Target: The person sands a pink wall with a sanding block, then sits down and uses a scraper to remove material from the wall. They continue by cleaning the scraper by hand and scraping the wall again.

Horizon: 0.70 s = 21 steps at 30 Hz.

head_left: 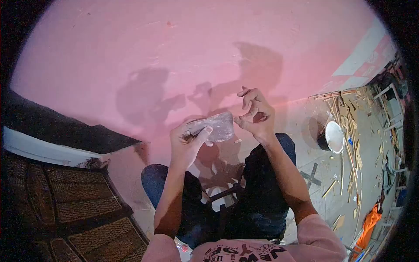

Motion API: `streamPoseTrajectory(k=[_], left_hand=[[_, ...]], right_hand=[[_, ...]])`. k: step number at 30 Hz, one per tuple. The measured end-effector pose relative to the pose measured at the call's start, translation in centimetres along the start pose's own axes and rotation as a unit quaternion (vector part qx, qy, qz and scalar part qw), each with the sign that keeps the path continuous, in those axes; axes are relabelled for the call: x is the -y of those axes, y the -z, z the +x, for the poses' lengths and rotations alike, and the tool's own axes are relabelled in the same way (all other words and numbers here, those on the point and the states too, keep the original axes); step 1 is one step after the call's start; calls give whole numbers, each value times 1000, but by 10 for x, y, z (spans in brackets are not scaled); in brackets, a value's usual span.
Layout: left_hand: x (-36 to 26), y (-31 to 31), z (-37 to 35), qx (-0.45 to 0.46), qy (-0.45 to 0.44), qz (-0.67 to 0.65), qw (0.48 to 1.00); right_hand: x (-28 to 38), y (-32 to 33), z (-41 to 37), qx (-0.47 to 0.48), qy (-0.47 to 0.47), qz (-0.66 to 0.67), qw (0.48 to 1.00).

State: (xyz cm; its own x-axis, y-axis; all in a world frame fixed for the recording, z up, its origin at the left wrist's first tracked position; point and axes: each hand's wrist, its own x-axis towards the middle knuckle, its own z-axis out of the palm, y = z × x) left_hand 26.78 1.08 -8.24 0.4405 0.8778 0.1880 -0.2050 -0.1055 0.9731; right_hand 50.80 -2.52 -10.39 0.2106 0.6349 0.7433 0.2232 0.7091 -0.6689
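My left hand is closed round a dusty grey rectangular pad, with the thumb across its near face and the fingers behind it. The pad has rounded corners and whitish smears, and it is held up in front of the pink wall. Close to the pad's right edge is my right hand, its fingers loosely bent and apart with nothing between them. Its thumb and fingertips point toward the pad. Shadows of the head, both hands and the pad fall on the wall.
A bucket with a white top stands on the floor to the right, beside scattered wooden strips. Farther right lies an orange cloth. A dark woven-panel piece fills the lower left. Bent knees in jeans frame a stool below.
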Motion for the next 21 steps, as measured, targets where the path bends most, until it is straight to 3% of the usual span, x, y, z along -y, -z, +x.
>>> streamPoseTrajectory(k=[7, 21], left_hand=[[-7, 11, 5, 26, 58, 31, 998], [-11, 14, 4, 75, 84, 35, 993]], right_hand=[[14, 7, 9, 7, 102, -230, 968], [15, 6, 12, 38, 104, -288, 951]])
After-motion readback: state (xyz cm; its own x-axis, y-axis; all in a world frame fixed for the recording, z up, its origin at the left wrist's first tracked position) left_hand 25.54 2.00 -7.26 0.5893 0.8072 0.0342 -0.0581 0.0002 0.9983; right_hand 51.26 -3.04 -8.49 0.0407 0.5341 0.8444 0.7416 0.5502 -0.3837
